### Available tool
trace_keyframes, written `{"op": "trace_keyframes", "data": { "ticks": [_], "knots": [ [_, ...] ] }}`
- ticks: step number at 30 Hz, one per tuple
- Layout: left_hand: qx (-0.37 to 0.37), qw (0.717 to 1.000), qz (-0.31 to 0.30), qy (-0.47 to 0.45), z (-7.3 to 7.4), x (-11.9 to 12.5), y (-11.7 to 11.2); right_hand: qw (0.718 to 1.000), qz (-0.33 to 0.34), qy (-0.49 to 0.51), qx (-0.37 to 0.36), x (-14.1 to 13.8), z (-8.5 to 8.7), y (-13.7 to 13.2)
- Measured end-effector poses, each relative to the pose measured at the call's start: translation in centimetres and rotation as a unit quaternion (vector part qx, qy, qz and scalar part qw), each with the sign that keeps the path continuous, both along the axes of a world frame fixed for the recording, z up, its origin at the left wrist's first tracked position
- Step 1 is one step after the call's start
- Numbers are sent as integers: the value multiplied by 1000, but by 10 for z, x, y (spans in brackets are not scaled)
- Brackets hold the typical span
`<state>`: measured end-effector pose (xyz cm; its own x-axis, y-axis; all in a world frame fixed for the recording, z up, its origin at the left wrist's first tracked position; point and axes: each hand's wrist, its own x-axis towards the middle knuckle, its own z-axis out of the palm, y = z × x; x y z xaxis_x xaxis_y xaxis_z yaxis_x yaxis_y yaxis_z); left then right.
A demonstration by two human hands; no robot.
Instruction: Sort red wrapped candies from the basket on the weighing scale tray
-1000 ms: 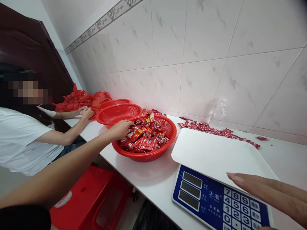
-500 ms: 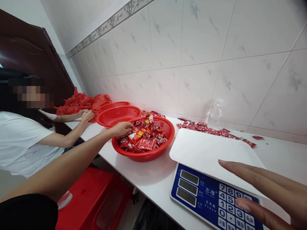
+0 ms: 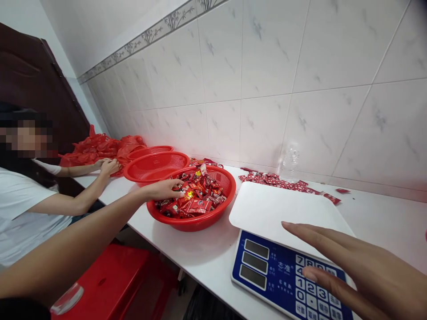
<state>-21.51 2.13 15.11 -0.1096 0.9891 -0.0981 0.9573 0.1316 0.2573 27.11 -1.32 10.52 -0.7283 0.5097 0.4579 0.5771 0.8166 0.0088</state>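
Note:
My left hand [image 3: 166, 189] reaches over the near-left rim of a red plastic basket [image 3: 196, 226]. Its fingers and thumb are apart, touching the small red snack packets [image 3: 200, 206] heaped inside, and I see nothing held between them. Over the right part of a digital scale [image 3: 262, 271] hovers my right hand [image 3: 353, 262], fingers stretched out and thumb apart, holding nothing. The scale has a bare white weighing plate [image 3: 276, 204], a blue panel, three displays and number keys, some of them hidden by this hand.
More red baskets [image 3: 155, 166] and a pile of red plastic bags [image 3: 100, 146] stand farther left, beside a co-worker in a white shirt [image 3: 30, 200]. Along the wall lie red sachets [image 3: 273, 178] and a clear bottle [image 3: 291, 164]. A red stool [image 3: 106, 275] is below the table.
My left hand has opened its fingers on the packets, where they were closer together. The right hand has shifted left over the scale, and the camera view has turned slightly right.

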Motion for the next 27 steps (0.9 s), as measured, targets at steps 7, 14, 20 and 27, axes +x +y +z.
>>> {"op": "trace_keyframes", "data": {
  "ticks": [7, 14, 20, 27],
  "knots": [
    [172, 980, -64, 72, -7, 35, 7, 1000, 17, 12, -4, -3, 7, -1],
    [-75, 979, -166, 94, -8, 78, -7, 1000, 26, 12, -1, -6, 11, -4],
    [-68, 971, -199, 117, -19, 77, 14, 1000, 13, 8, -1, -4, 9, -3],
    [-46, 973, -189, 124, -5, 92, 17, 1000, -6, -1, -26, 2, 8, -4]
  ]
}}
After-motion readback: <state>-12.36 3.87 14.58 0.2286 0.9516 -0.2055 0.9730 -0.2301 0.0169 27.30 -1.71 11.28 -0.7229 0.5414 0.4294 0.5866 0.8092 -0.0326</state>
